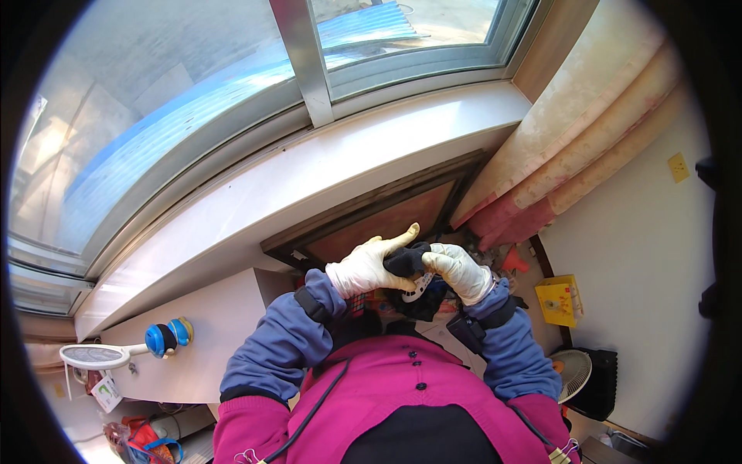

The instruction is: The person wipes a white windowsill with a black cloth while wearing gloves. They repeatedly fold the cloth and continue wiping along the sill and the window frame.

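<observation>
A small bundle of black fabric sits between my two hands in front of my waist. My left hand, in a pale glove, curls around the bundle's left side with its upper digit stretched out. On the other side my right hand, gloved the same way, pinches the bundle's edge with bent fingers. Just under the bundle shows a white piece with dark slots; I cannot tell what it belongs to. Lower down is more dark material, partly hidden by my hands and sleeves.
A dark-framed panel leans below the white windowsill. Curtains hang at right, near a yellow box and a fan. At left, a white cabinet top bears blue objects and an electric swatter.
</observation>
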Motion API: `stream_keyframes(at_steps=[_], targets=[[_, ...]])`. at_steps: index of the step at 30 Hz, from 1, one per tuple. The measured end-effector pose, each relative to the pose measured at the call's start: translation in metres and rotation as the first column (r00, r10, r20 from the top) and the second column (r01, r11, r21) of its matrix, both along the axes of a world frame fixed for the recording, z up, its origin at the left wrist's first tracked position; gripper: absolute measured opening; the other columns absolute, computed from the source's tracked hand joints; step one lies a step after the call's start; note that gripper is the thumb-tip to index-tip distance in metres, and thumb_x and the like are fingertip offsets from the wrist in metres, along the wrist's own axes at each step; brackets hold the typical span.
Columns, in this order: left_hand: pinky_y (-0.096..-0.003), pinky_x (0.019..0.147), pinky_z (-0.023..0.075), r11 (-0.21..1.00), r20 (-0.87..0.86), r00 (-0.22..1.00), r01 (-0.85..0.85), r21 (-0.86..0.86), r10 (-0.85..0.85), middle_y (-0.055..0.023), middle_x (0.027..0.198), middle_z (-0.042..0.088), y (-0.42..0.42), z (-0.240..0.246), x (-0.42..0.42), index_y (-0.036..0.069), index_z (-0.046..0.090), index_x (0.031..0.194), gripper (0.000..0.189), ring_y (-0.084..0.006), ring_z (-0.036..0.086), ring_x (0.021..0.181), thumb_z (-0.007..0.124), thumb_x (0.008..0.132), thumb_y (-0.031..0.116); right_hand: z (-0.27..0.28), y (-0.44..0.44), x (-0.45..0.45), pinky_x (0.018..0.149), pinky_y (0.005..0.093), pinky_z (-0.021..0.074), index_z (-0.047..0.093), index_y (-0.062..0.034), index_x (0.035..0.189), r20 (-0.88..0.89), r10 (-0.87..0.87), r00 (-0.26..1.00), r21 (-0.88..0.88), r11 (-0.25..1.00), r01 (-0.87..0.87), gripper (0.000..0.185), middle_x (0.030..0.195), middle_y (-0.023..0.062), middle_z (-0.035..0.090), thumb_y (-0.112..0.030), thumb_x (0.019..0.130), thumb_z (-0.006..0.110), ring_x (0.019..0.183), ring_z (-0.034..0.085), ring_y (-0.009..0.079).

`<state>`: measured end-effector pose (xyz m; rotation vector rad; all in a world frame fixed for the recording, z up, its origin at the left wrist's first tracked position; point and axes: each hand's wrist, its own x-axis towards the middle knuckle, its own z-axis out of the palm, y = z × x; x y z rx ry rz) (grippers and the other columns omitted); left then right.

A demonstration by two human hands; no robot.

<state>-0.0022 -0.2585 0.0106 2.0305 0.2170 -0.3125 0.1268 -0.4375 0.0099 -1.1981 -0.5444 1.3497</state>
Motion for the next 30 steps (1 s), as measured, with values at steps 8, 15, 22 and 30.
stream_keyframes(at_steps=[8, 15, 22, 30], targets=[[-0.0262, 0.080, 0.0497, 0.834, -0.251, 0.914, -0.396, -0.384, 0.318, -0.0029, 0.088, 0.073, -0.005, -0.024, -0.010, 0.005, 0.074, 0.099, 0.026, -0.0110, 0.064, 0.082, 0.081, 0.077, 0.018, -0.005, -0.008, 0.013, 0.062, 0.0253, 0.0541, 0.070, 0.0013, 0.096, 0.281, -0.279, 0.918, -0.146, 0.933, 0.328, 0.027, 0.084, 0.0088, 0.072, -0.025, 0.096, 0.063, 0.071, 0.068, 0.0154], [-0.0251, 0.071, 0.0501, 0.848, -0.177, 0.869, -0.491, -0.201, 0.461, 0.0012, 0.083, 0.069, -0.005, -0.027, -0.009, 0.002, 0.072, 0.096, 0.019, -0.0073, 0.060, 0.074, 0.079, 0.080, 0.011, -0.002, -0.004, -0.014, 0.062, 0.0233, 0.0520, 0.073, -0.0062, 0.105, 0.728, -0.506, 0.462, 0.288, 0.838, 0.464, 0.025, 0.082, 0.0054, 0.070, -0.009, 0.081, 0.078, 0.067, 0.064, 0.0095], [-0.0258, 0.073, 0.0497, 0.808, -0.171, 0.859, -0.513, -0.291, 0.483, -0.0011, 0.084, 0.070, -0.005, -0.024, -0.009, 0.003, 0.072, 0.097, 0.023, -0.0087, 0.061, 0.077, 0.078, 0.081, 0.018, 0.004, 0.003, -0.025, 0.060, 0.0260, 0.0514, 0.060, -0.0149, 0.132, 0.850, -0.342, 0.400, 0.259, 0.934, 0.246, 0.060, 0.075, 0.0021, 0.064, -0.006, 0.075, 0.079, 0.063, 0.062, 0.0113], [-0.0252, 0.073, 0.0498, 0.888, -0.253, 0.906, -0.396, -0.233, 0.338, 0.0003, 0.084, 0.070, -0.009, -0.003, -0.006, 0.004, 0.072, 0.096, 0.021, -0.0080, 0.061, 0.078, 0.078, 0.082, 0.018, -0.014, 0.014, -0.017, 0.065, 0.0368, 0.0526, 0.058, -0.0231, 0.135, 0.978, -0.186, 0.100, 0.170, 0.974, 0.153, 0.055, 0.079, 0.0070, 0.065, -0.017, 0.082, 0.070, 0.069, 0.064, 0.0249]])
